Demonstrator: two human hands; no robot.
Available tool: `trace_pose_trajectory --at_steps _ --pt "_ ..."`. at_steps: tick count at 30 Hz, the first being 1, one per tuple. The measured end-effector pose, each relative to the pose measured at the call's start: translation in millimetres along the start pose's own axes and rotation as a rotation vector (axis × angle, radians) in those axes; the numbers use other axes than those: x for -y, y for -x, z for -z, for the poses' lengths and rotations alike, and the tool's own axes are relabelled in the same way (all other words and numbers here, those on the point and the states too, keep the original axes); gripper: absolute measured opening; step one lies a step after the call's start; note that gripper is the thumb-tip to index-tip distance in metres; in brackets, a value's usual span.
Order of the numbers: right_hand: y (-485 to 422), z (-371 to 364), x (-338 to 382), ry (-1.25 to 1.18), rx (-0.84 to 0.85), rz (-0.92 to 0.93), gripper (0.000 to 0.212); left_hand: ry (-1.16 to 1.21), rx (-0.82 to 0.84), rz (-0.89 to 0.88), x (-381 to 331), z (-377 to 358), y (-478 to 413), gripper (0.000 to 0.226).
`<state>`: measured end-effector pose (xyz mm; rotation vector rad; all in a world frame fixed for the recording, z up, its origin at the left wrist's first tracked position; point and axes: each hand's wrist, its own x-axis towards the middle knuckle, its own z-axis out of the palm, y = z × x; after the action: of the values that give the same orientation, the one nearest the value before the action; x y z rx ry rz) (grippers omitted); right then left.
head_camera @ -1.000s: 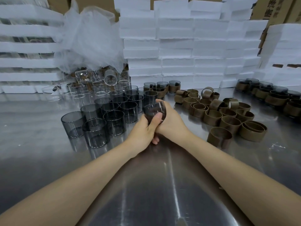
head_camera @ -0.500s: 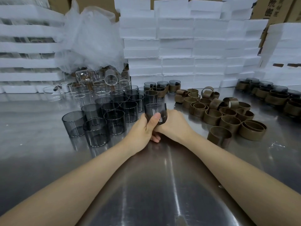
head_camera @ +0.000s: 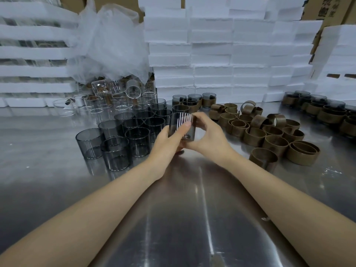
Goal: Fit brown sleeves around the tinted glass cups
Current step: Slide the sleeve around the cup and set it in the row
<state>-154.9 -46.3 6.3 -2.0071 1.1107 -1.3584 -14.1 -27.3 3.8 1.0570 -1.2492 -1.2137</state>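
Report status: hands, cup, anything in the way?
One tinted cup gripped by left hand and right hand. Sleeve on it: cannot tell. Bare cups crowd close at left; loose brown sleeves at right.

A: Rear, centre?
B: Stacked white foam blocks (head_camera: 212,60); crumpled clear plastic sheeting (head_camera: 107,45) to their left.
A: Elsewhere?
B: Steel table (head_camera: 183,218); clear glasses (head_camera: 119,101) below the sheeting; cardboard boxes (head_camera: 327,10) top right.

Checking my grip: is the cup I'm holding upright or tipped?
Roughly upright: tinted cup has rim up, base down, held between left hand and right hand.
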Motion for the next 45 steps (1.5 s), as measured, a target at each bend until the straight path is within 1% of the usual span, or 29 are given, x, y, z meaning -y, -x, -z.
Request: trace_pose_trajectory --at_steps 2,4,5,8,11,14,15,16,19,22,24,27,29,30,32,34,36,37,39,40,42,43,45 --pt "-2 2 1 -0.062 0.074 -0.023 0.060 0.120 0.139 0.001 -4 4 1 0.060" --pt "-2 4 1 -0.092 0.163 -0.030 0.061 0.258 0.243 0.022 -6 8 2 0.043" --pt "-2 4 3 -0.093 0.193 -0.029 0.061 0.318 0.275 0.035 -6 10 2 0.038" --pt "0 1 5 -0.097 0.205 -0.011 0.057 0.416 0.286 0.047 -6 9 2 0.040" --pt "4 -1 8 -0.086 0.201 0.016 0.051 0.441 0.216 0.059 -7 5 2 0.056" --pt "4 -2 9 0.039 0.218 0.102 0.052 0.436 0.138 0.039 -7 2 2 0.071" --pt "4 -2 9 0.065 0.217 0.115 0.053 0.428 0.110 0.023 -7 2 2 0.071" --pt "3 -1 8 0.090 0.213 0.127 0.054 0.416 0.080 0.004 -6 2 2 0.067" --pt "2 2 7 0.226 0.196 0.158 0.057 0.358 -0.004 -0.051 -4 2 0 0.046" --pt "3 5 5 0.349 0.184 0.150 0.067 0.248 -0.044 -0.076 0 1 -1 0.038" --pt "4 6 4 0.400 0.221 0.146 0.075 0.136 -0.058 -0.123 2 2 1 0.030" --pt "6 7 2 0.443 0.273 0.113 0.083 0.003 -0.040 -0.208 2 4 1 0.031" --pt "7 4 0 0.430 0.299 0.075 0.085 -0.003 -0.012 -0.211 -1 5 -1 0.034" --pt "8 2 0 0.398 0.303 0.053 0.081 0.018 0.011 -0.198 -2 4 -1 0.032" --pt "8 -2 -1 0.297 0.262 0.007 0.063 0.039 0.071 -0.191 -2 1 1 0.026" --pt "7 -2 -2 0.148 0.161 -0.042 0.047 -0.046 0.124 -0.251 1 -1 4 0.035" --pt "6 0 -3 0.022 0.078 -0.098 0.051 -0.155 0.161 -0.295 4 -4 6 0.032" --pt "5 1 -3 0.034 0.066 -0.117 0.055 -0.157 0.177 -0.297 6 -4 5 0.031" --pt "4 1 -3 0.135 0.058 -0.124 0.065 -0.039 0.179 -0.251 7 -6 5 0.029" --pt "4 0 -2 0.169 0.045 -0.127 0.069 0.004 0.160 -0.233 6 -6 5 0.026" --pt "2 -3 -2 0.193 -0.016 -0.133 0.073 0.006 0.109 -0.215 4 -7 5 0.019" --pt "1 -2 -2 0.191 -0.070 -0.139 0.069 0.023 0.092 -0.201 3 -7 4 0.016" --pt "-4 2 -8 0.189 -0.206 -0.157 0.048 0.095 0.072 -0.152 1 -8 5 0.020"
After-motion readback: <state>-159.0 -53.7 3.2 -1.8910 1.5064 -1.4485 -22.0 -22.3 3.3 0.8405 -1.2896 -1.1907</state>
